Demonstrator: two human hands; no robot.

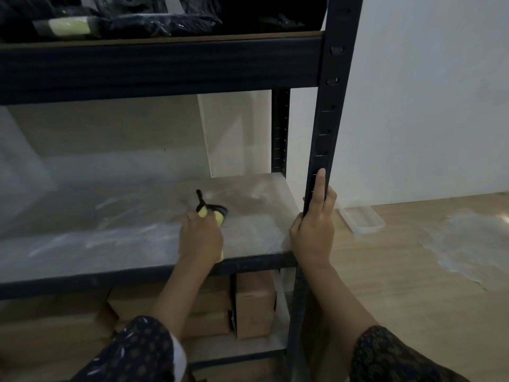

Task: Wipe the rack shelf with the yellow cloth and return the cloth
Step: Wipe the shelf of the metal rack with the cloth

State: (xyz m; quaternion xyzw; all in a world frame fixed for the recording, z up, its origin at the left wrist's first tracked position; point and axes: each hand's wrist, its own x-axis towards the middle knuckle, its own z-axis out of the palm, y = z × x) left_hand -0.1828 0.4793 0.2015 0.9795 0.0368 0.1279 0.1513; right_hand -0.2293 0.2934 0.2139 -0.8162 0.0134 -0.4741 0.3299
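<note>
**Left hand works the cloth along the shelf while the right braces on the post**

While the right hand (314, 230) is wrapped around the front upright post (327, 128) of the rack, fingers closed on the metal and the forefinger laid up along it, the left hand (201, 235) is bunched tight around the yellow cloth (217, 216) and presses it down on the rack shelf (110, 238). The two hands are apart, both close to the post, the left one on the side away from the wall. Only small patches of yellow show past the knuckles; something dark and looped sticks out beyond the cloth toward the back of the shelf, and what it is cannot be made out.

The shelf's long axis runs away from the post toward the far side of the rack, and pale dusty streaks still mark the board in that direction. The left hand alone has the cloth, so the coming stroke would likely sweep away from the post along the board's length. Wiping appears to be under way, with the cloth's return not yet begun. Cardboard boxes (253, 301) sit on the level below, near the post's foot.
</note>
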